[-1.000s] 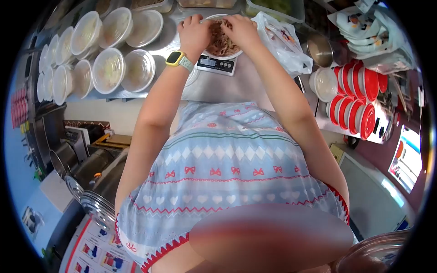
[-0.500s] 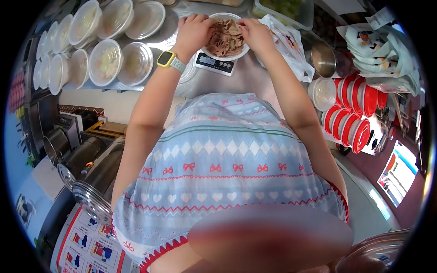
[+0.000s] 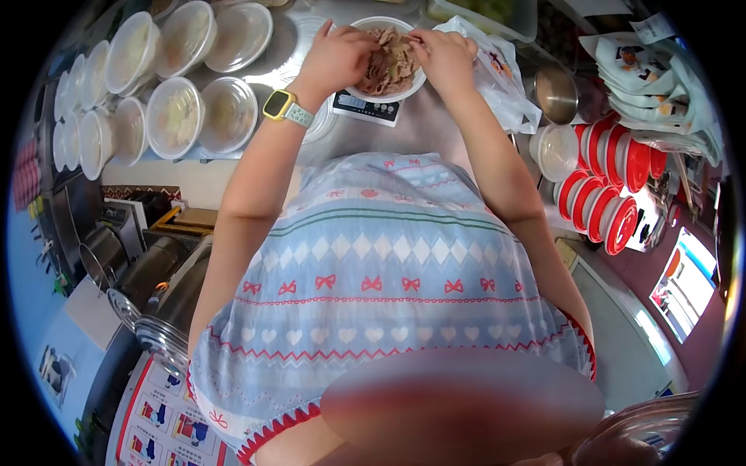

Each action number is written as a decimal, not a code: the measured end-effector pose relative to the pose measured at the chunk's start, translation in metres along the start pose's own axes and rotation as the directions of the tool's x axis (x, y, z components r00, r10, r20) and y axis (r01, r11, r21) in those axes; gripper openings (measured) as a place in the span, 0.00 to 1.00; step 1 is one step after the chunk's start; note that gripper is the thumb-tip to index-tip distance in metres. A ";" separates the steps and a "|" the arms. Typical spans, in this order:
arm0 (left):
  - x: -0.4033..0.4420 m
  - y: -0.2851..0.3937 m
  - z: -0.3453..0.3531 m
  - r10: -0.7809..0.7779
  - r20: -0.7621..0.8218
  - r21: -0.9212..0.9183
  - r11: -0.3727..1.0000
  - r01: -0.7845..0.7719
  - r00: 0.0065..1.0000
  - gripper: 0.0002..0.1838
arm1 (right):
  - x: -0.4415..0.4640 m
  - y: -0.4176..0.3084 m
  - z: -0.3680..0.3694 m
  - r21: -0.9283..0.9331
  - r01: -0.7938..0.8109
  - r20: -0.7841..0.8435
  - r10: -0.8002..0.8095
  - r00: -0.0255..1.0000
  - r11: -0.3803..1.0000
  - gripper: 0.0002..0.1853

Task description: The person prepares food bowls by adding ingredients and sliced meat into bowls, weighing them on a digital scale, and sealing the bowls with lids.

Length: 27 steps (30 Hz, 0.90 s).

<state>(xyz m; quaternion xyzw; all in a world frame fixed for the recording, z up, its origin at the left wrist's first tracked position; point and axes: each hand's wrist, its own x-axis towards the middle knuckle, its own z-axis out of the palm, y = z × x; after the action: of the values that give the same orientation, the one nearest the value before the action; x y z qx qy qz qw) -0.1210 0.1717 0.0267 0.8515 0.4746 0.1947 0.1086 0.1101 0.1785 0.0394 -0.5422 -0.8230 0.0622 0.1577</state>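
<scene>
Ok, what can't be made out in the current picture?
All in the head view:
Scale: reading too small and washed out; back part hidden under the bowl.
Left hand: fingertips lost in the meat, grip unclear.
Right hand: contact at the fingertips too small to tell.
Box: cut off by the top edge.
Lidded tubs: contents blurred by hazy lids.

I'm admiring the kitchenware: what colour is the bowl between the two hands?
The bowl is white, as the head view shows.
</scene>
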 end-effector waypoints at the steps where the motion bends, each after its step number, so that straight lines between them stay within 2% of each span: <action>1: -0.004 0.009 0.003 0.044 -0.022 0.031 0.999 -0.043 0.999 0.19 | -0.002 -0.002 -0.002 0.005 -0.007 0.000 0.007 1.000 1.000 0.12; 2: -0.007 0.017 0.005 0.089 -0.044 0.064 0.994 -0.086 0.995 0.17 | -0.006 -0.003 0.002 0.007 -0.006 0.005 0.006 1.000 1.000 0.12; 4: -0.004 0.010 0.009 0.072 -0.090 0.024 0.997 -0.070 0.993 0.15 | -0.008 0.000 0.010 -0.012 0.040 -0.080 -0.040 0.996 0.999 0.13; 6: -0.008 -0.006 0.005 -0.036 -0.080 -0.262 0.965 0.014 0.996 0.18 | -0.007 0.004 0.013 0.010 0.020 -0.120 -0.018 0.993 1.000 0.13; 7: -0.012 -0.006 0.001 -0.045 -0.160 -0.246 0.969 0.005 0.986 0.18 | -0.008 0.002 0.012 0.034 -0.005 -0.160 0.010 0.987 0.999 0.13; 8: -0.017 -0.002 0.000 -0.051 -0.154 -0.248 0.969 0.011 0.987 0.18 | -0.011 0.001 0.011 0.038 -0.006 -0.153 0.011 0.988 0.999 0.13; 10: -0.024 0.008 -0.002 -0.062 0.007 0.160 0.985 0.060 0.998 0.18 | -0.013 -0.001 0.008 -0.156 0.127 0.010 -0.127 0.992 0.980 0.14; 11: -0.025 0.009 -0.001 0.004 -0.024 0.148 0.989 -0.001 1.000 0.19 | -0.015 -0.001 0.007 -0.155 0.126 0.009 -0.127 0.992 0.980 0.14; 13: -0.022 0.017 -0.003 0.025 -0.061 0.108 0.994 -0.019 0.998 0.19 | -0.012 -0.003 0.003 0.070 0.040 -0.078 -0.035 0.996 0.997 0.16; 14: -0.023 0.023 -0.004 0.047 -0.090 0.062 0.997 -0.041 0.995 0.19 | -0.015 -0.007 -0.001 0.071 0.041 -0.073 -0.036 0.997 0.997 0.16; 15: -0.023 0.021 -0.001 0.034 0.024 0.051 0.998 -0.035 0.999 0.18 | -0.019 -0.012 -0.004 -0.051 0.104 0.009 -0.103 0.995 0.993 0.16; 16: -0.025 0.019 -0.001 0.033 0.023 0.052 0.998 -0.034 0.999 0.18 | -0.020 -0.016 -0.008 -0.166 0.176 0.096 -0.161 0.982 0.970 0.16; 17: -0.027 0.016 -0.003 -0.029 -0.109 0.026 0.999 0.032 0.994 0.18 | -0.023 -0.012 -0.004 -0.167 0.176 0.093 -0.162 0.982 0.970 0.16; 18: -0.027 0.010 -0.006 -0.088 -0.241 -0.006 0.996 0.089 0.966 0.18 | -0.027 -0.005 0.002 -0.074 0.140 0.000 -0.141 0.990 0.987 0.17; 19: -0.033 0.001 -0.006 -0.110 -0.328 -0.147 0.987 0.064 0.938 0.15 | -0.028 0.000 0.005 0.022 0.113 -0.089 -0.111 0.990 0.993 0.18; 20: -0.037 0.006 -0.013 -0.110 -0.332 -0.146 0.987 0.063 0.937 0.15 | -0.028 -0.002 -0.002 0.019 0.117 -0.092 -0.114 0.989 0.993 0.18; 22: -0.055 0.023 -0.026 0.015 -0.135 0.101 0.995 -0.001 0.991 0.12 | -0.035 -0.010 -0.013 0.128 0.170 -0.072 -0.162 0.984 0.977 0.17; 23: -0.058 0.032 -0.026 0.000 -0.057 0.175 0.985 0.010 0.998 0.11 | -0.043 -0.010 -0.008 0.131 0.162 -0.068 -0.154 0.986 0.978 0.17; 25: -0.061 0.036 -0.019 -0.034 -0.076 0.168 0.985 0.046 0.997 0.11 | -0.047 -0.007 0.005 -0.009 0.175 0.031 -0.174 0.984 0.985 0.17; 26: -0.060 0.034 -0.016 -0.071 -0.102 0.162 0.983 0.087 0.992 0.11 | -0.041 -0.004 0.008 -0.011 0.184 0.020 -0.184 0.983 0.983 0.17; 27: -0.059 0.033 -0.012 -0.091 -0.183 0.104 0.988 0.111 0.979 0.11 | -0.040 -0.001 0.010 0.130 0.142 -0.070 -0.134 0.989 0.981 0.17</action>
<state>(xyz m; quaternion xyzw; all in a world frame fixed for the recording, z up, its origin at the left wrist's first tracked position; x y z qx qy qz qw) -0.1292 0.1042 0.0359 0.8103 0.5353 0.2367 0.0271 0.1201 0.1422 0.0225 -0.4736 -0.8474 0.0897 0.2227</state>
